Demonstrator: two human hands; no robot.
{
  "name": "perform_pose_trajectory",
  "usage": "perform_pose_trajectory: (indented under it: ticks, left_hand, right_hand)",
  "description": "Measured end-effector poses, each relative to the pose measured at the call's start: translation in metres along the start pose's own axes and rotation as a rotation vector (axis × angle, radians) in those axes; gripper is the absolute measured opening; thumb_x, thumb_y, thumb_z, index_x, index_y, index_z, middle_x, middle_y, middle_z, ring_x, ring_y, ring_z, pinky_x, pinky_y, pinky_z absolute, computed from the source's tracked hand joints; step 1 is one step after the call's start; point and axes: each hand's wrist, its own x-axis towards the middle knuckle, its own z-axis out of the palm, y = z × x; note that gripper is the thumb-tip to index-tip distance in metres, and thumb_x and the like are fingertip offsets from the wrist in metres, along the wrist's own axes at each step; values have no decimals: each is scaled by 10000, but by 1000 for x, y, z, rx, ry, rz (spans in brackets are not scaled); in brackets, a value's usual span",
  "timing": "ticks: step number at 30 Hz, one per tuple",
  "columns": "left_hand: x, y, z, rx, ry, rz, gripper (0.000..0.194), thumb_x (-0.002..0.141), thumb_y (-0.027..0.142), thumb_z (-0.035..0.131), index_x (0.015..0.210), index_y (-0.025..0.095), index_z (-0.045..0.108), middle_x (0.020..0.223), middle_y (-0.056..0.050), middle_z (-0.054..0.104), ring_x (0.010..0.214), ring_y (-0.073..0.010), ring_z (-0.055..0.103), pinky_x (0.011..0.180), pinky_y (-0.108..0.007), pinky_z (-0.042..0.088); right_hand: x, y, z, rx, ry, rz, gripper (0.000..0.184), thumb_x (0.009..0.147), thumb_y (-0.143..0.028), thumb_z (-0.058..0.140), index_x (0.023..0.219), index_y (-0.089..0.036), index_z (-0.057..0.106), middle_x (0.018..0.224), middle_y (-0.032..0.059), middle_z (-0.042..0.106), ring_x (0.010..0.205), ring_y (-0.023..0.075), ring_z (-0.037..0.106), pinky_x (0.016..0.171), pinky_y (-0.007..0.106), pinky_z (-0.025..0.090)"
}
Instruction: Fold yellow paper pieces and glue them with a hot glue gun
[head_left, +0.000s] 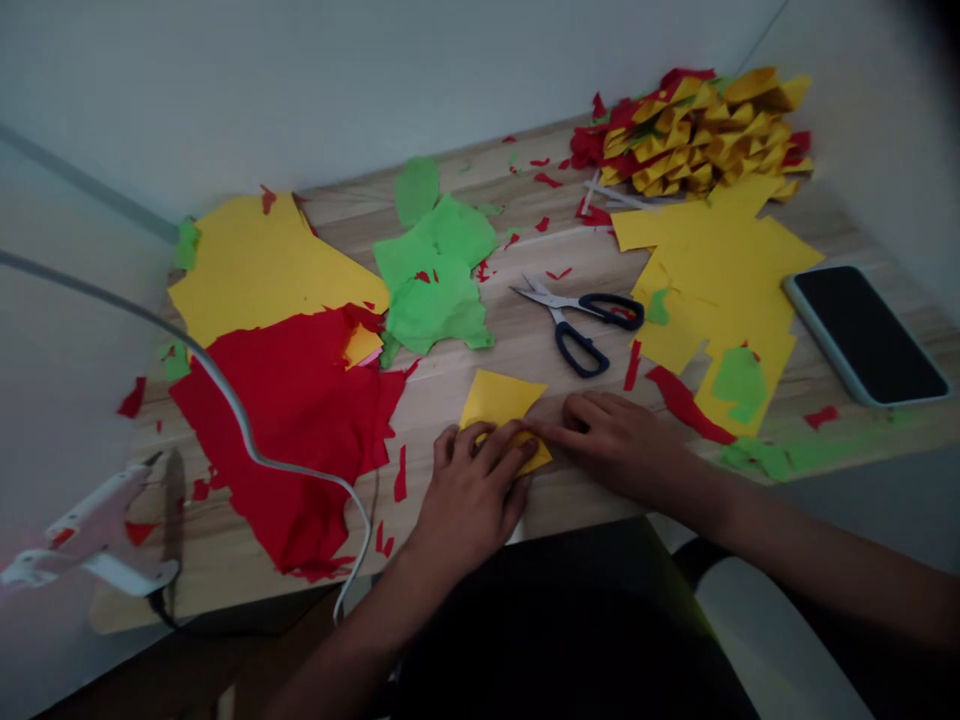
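Note:
A small yellow paper square (501,403) lies near the front edge of the wooden table (465,365), partly folded. My left hand (471,490) rests on its near edge with fingers bent and pressing the fold down. My right hand (619,440) lies flat beside it, its fingertips pressed onto the paper's right corner. Neither hand lifts the paper off the table.
Black-handled scissors (581,315) lie just beyond the paper. Red sheets (300,410), a yellow sheet (262,265) and green scraps (435,275) lie left; cut yellow paper (720,270) and a pile of folded pieces (697,130) right. A phone (866,335) and a glue gun (97,530) with cable sit at the edges.

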Motion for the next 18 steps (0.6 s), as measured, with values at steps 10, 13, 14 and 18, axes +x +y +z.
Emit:
perform_pose_trajectory:
  ticks: [10, 13, 14, 18]
  left_hand:
    - [-1, 0, 0, -23, 34, 4, 330, 969, 291, 552, 1285, 280, 644, 1445, -97, 536, 1276, -311, 473, 1059, -536, 339]
    - [-2, 0, 0, -29, 62, 12, 334, 965, 276, 557, 1285, 274, 651, 1421, -120, 525, 1279, -309, 470, 1060, -531, 351]
    - [-2, 0, 1, -28, 65, 19, 336, 965, 272, 557, 1288, 273, 649, 1422, -117, 526, 1283, -309, 467, 1064, -530, 350]
    - [-2, 0, 2, -20, 61, 20, 348, 957, 266, 571, 1298, 275, 638, 1454, -108, 516, 1301, -311, 460, 1071, -533, 350]
  right_hand:
    - [-6, -1, 9, 89, 166, 96, 219, 999, -196, 509, 1116, -169, 692, 891, 69, 649, 834, 205, 583, 742, 326, 428]
    - [-5, -1, 8, 72, 185, 68, 256, 1003, -203, 502, 1162, -192, 703, 864, 61, 640, 794, 192, 559, 717, 316, 405]
    - [-4, -1, 8, 59, 186, 44, 271, 1002, -201, 504, 1184, -210, 705, 848, 55, 633, 771, 185, 542, 703, 312, 389]
    - [-4, -1, 10, -14, 156, -30, 324, 978, -170, 540, 1248, -260, 693, 856, 52, 627, 747, 175, 503, 695, 309, 351]
